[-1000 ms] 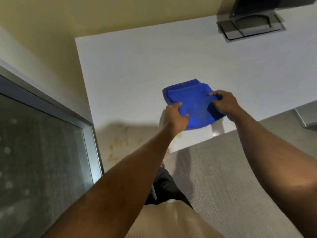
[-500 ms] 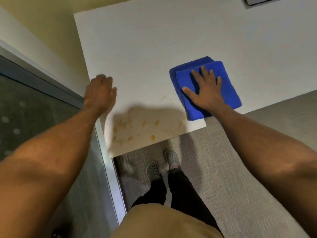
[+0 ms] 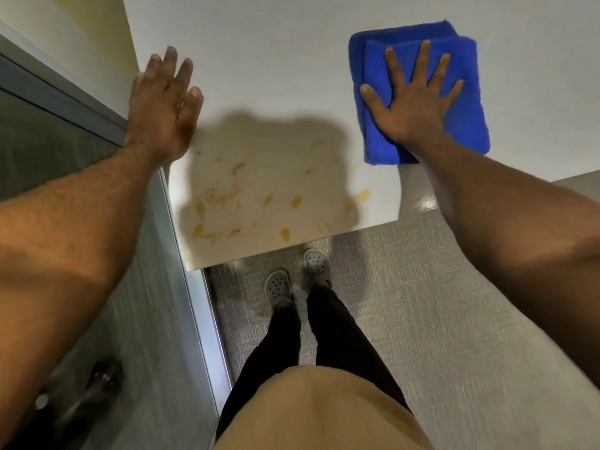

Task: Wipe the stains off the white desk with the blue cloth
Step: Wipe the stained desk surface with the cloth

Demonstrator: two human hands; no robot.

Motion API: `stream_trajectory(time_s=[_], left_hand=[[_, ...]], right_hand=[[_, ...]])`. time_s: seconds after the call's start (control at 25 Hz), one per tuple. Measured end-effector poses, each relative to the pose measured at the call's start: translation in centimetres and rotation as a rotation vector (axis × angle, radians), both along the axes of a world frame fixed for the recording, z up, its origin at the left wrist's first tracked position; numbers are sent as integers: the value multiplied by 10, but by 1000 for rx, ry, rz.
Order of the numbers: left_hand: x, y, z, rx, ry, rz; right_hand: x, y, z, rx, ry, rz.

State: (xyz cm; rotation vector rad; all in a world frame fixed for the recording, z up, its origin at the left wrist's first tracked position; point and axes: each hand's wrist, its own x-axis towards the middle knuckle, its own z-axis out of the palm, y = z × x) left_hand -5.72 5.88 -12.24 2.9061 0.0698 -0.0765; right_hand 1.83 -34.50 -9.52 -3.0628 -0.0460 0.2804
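Observation:
The white desk [image 3: 276, 60] fills the upper part of the view. Yellow-orange stains [image 3: 246, 206] are smeared across its near left corner, partly under my shadow. A folded blue cloth [image 3: 467, 89] lies flat on the desk to the right of the stains. My right hand [image 3: 412, 102] presses down on the cloth with fingers spread. My left hand [image 3: 162, 108] rests flat near the desk's left edge, fingers apart, holding nothing, just beyond the stains.
A glass partition with a metal frame [image 3: 191, 287] runs along the desk's left side. Grey carpet [image 3: 438, 319] lies below the desk's front edge, where my feet in grey clogs [image 3: 297, 277] stand. A yellow wall [image 3: 81, 34] is at the upper left.
Both hands held the cloth above the desk a second ago. The cloth now lies flat under my right palm, my left hand has let go and gone to the desk's left edge.

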Motion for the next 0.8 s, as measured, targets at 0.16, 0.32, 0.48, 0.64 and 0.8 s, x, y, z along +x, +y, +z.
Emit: stream_trajectory(time_s=[0.16, 0.32, 0.48, 0.64, 0.8], left_hand=[[5, 3, -3, 60, 19, 27], [10, -2, -4, 97, 30, 57], [10, 2, -7, 82, 16, 71], [12, -1, -7, 61, -6, 63], [7, 3, -5, 31, -57, 14]], right_hand=[[-51, 1, 4, 3, -26, 374], [-55, -46, 10, 25, -9, 357], [-4, 5, 5, 13, -70, 71], [-37, 50, 4, 58, -54, 332], [-100, -10, 8, 85, -16, 596]])
